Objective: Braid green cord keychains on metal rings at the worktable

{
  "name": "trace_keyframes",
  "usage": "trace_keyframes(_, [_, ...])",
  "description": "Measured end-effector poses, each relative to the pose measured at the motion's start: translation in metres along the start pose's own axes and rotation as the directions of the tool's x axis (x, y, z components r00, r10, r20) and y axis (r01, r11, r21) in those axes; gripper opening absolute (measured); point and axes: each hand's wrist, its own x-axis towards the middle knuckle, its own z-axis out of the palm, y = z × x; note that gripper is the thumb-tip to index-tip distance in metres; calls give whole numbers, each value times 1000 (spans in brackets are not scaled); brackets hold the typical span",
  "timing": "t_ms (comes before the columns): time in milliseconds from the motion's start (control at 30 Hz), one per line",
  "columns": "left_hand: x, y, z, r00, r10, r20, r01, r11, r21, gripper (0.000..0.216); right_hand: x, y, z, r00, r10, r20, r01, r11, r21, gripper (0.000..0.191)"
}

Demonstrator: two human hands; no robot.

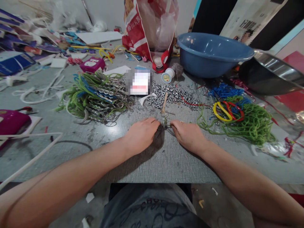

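Note:
My left hand (pixel 142 134) and my right hand (pixel 187 134) rest on the grey table (pixel 147 164), knuckles up, fingers curled and pinched toward each other. Between them sits a small green cord piece (pixel 165 123) with a bit of metal; both hands pinch it. Just beyond lies a spread of small metal nuts (pixel 171 93) with a wooden stick (pixel 164 103) on it. A pile of finished green and blue cords with metal rings (pixel 95 96) lies to the left. Loose green cord (pixel 251 125) lies to the right.
Yellow and red scissors handles (pixel 226 110) lie on the right cord heap with blue cord (pixel 224 91) behind. A blue basin (pixel 211 53), a steel bowl (pixel 273 74), a red plastic bag (pixel 149 30) and a thread spool (pixel 168 76) stand at the back. Clutter fills the far left.

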Motion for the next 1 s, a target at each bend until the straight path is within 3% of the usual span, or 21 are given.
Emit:
trace_keyframes(167, [0,1,-2,1000,-11,2,11,1000,10,25,-1,0,-2,999,37,0,-37,997,69,29])
trace_keyframes(433, [0,3,-2,995,-93,-28,88,987,-136,28,-1,-3,-5,999,37,23,-39,994,104,28])
trace_keyframes(667, [-1,10,-5,983,-179,48,178,984,26,30,-1,-4,-9,997,18,79,-27,993,116,22])
trace_keyframes(833, [-1,13,-7,984,-164,67,162,986,33,35,-2,-2,-15,991,-59,123,34,980,194,18])
trace_keyframes(1000, [1,11,-9,986,-133,105,127,990,65,28,-2,1,-18,983,-124,136,86,963,256,14])
